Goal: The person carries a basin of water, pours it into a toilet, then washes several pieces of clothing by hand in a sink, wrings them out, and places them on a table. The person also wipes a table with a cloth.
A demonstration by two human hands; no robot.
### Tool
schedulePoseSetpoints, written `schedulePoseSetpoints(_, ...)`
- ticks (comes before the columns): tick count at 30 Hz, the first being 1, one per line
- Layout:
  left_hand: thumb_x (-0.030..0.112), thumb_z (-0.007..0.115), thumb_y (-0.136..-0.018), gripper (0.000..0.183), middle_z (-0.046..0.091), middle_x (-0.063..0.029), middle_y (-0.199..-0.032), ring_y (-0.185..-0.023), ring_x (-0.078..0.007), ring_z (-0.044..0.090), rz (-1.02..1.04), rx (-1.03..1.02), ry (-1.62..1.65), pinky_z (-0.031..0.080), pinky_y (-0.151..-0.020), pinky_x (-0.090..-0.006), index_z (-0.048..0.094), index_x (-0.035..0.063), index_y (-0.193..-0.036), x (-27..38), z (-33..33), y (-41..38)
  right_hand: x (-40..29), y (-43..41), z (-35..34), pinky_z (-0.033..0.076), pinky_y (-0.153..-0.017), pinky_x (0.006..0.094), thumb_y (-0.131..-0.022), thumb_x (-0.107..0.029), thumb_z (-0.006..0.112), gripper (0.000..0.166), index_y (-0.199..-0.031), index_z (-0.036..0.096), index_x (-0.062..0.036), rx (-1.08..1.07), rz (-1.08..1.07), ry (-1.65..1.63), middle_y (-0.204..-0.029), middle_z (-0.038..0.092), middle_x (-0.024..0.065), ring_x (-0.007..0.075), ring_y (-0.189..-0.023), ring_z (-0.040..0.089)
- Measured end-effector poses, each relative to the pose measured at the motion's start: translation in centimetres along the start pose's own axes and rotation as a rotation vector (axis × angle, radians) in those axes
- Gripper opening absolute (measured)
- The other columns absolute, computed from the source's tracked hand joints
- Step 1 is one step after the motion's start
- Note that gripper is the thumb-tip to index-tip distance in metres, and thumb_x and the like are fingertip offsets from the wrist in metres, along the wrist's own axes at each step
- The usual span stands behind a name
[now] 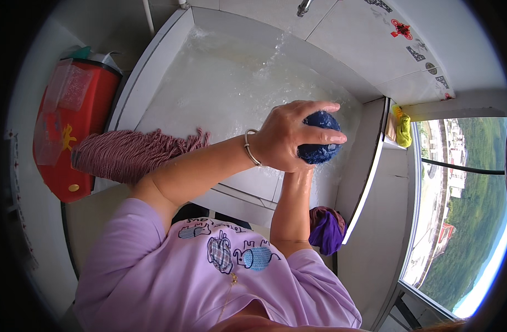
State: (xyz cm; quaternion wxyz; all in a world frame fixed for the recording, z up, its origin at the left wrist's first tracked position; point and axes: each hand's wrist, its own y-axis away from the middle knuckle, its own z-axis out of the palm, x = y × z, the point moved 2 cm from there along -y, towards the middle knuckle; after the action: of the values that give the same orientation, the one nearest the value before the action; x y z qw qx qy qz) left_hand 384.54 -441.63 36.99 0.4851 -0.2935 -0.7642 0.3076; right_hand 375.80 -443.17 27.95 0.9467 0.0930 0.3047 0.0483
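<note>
My left hand [284, 135], with a silver bangle at its wrist, is wrapped around a balled dark-blue fuzzy wad [322, 137], probably wet cloth or yarn. Its fingers spread over the wad. My right forearm rises beneath it, and only the wrist edge of my right hand [306, 167] shows; the rest is hidden behind my left hand. Both are above a white-tiled basin [147, 79] holding cloudy water [220, 83]. Water splashes in from a metal tap [304, 7]. A dusty-pink stringy mop head or yarn bundle [129, 153] lies over the basin's near left edge.
Left of the basin stands a red container [77, 137] with clear plastic pieces on it. A purple and brownish cloth bundle [328, 232] lies at the near right. A yellow-green cloth [403, 129] and a yellow-bristled brush [397, 111] are on the right ledge, near the window.
</note>
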Motion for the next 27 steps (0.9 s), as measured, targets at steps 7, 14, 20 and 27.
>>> schedulePoseSetpoints(7,0.017,0.070,-0.044,0.028,0.057,-0.0100,-0.104,-0.099,-0.0265,0.055,0.210,-0.515,0.054,0.047,-0.071,-0.0380,0.060,0.0126,-0.070,2.0,0.7,0.5,0.9,1.6,-1.6,0.046,-0.069,0.0301,-0.077,-0.024,0.057,0.023,-0.082,0.060,-0.0022,-0.328,0.510,0.059,-0.079,0.053,0.0075,0.0197,-0.078,0.053)
schedulePoseSetpoints(14,0.018,0.060,-0.050,0.013,0.047,0.0006,-0.070,-0.071,-0.0166,0.049,0.406,-0.725,0.066,0.042,-0.067,-0.0331,0.051,0.0127,-0.057,1.3,2.7,4.0,1.2,-3.5,-0.6,0.040,-0.060,0.0261,-0.060,-0.010,0.067,0.012,-0.064,0.059,-0.0014,-1.131,0.540,0.835,-0.071,0.048,0.0043,0.0135,-0.066,0.048)
schedulePoseSetpoints(20,0.023,0.060,-0.061,0.006,0.049,0.0042,-0.075,-0.079,-0.0136,0.050,0.465,-1.055,-0.169,0.042,-0.067,-0.0324,0.057,0.0172,-0.060,-0.8,4.5,6.3,3.7,-5.3,0.9,0.034,-0.049,0.0307,-0.052,-0.007,0.063,0.018,-0.055,0.048,0.0013,-0.844,0.843,1.212,-0.054,0.041,0.0044,0.0139,-0.053,0.040)
schedulePoseSetpoints(27,0.017,0.054,-0.074,0.015,0.057,-0.0019,-0.086,-0.092,-0.0227,0.053,0.644,-1.486,-0.631,0.042,-0.080,-0.0378,0.067,0.0114,-0.077,-3.8,7.8,13.6,8.6,-4.1,-0.1,0.033,-0.046,0.0332,-0.052,-0.009,0.059,0.016,-0.056,0.046,-0.0012,-1.062,0.615,1.607,-0.050,0.041,0.0054,0.0178,-0.050,0.038)
